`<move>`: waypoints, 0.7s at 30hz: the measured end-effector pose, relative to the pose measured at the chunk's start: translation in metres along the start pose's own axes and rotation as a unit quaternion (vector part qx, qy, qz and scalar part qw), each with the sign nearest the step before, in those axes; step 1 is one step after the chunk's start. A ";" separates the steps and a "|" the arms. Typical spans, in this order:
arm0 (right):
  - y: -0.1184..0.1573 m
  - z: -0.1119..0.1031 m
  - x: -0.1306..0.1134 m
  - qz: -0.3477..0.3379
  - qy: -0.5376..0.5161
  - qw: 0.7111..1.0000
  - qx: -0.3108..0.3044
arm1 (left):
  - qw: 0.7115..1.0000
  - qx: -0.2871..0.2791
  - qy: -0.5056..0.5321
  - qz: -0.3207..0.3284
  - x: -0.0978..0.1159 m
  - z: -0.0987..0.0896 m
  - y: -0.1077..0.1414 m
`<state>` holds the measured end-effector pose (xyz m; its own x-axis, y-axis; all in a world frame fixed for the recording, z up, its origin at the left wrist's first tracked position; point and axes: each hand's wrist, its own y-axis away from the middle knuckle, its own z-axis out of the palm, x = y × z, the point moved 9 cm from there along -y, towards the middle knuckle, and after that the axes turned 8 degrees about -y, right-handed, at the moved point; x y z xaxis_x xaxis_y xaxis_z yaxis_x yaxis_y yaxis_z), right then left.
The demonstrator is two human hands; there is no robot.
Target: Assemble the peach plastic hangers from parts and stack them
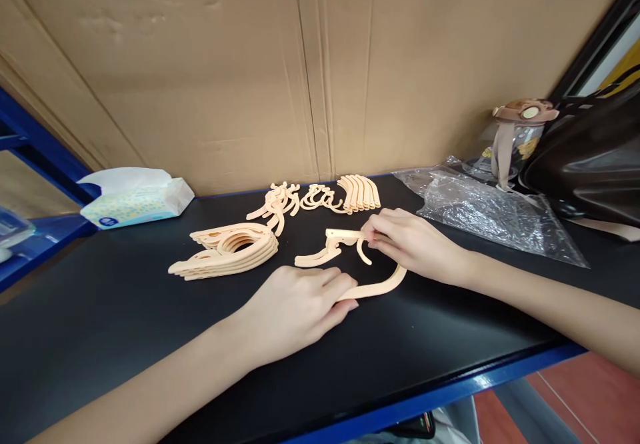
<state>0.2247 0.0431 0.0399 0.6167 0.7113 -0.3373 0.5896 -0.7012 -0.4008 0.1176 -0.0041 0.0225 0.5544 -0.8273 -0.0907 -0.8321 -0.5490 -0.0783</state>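
Between my hands is a beige plastic folding hanger, tilted low over the black tabletop. My left hand pinches the end of its curved near arm. Farther up, my right hand grips the same hanger close to its joint, and the fingers hide part of it. A straight bar, a small hook and a second curved piece show to the left of my right fingers; I cannot tell how they all join. Left of my hands lies a stack of folded hangers.
Behind my hands are a heap of loose hanger pieces, several hooks and a row of curved arms. A tissue pack stands at left. Clear plastic bags, a bottle and a dark bag occupy the right.
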 end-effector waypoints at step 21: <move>0.001 0.000 -0.007 -0.043 0.018 0.997 -0.061 | 0.985 0.131 -0.101 -0.053 -0.020 -0.017 0.000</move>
<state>0.2216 0.0376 0.0421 0.5784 0.7681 -0.2748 0.6983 -0.6403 -0.3201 0.1062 0.0103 0.0409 0.6523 -0.7116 -0.2613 -0.7510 -0.5601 -0.3496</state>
